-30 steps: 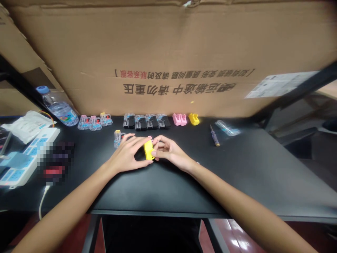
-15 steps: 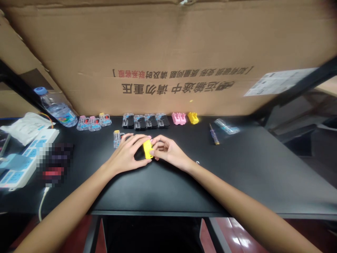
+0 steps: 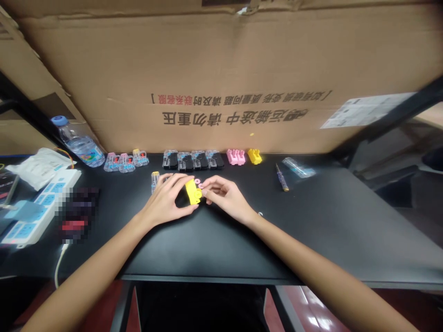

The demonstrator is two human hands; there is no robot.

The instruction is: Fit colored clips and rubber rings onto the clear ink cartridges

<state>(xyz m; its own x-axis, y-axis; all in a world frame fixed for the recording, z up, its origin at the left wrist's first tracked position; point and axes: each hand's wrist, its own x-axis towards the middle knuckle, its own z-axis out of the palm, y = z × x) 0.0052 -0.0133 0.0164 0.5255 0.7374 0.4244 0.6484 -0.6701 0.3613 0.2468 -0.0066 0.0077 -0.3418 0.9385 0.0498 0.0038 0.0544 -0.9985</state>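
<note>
The yellow piece (image 3: 191, 191) is held lengthwise by the left hand (image 3: 168, 200); for the right hand (image 3: 224, 197), just rightward, grip cannot be told.

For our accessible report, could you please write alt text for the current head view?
Left hand holding a yellow piece over a black table, right hand close beside it. Behind them sit pink parts, another yellow part and four clear-and-black parts, before a cardboard wall.
</note>
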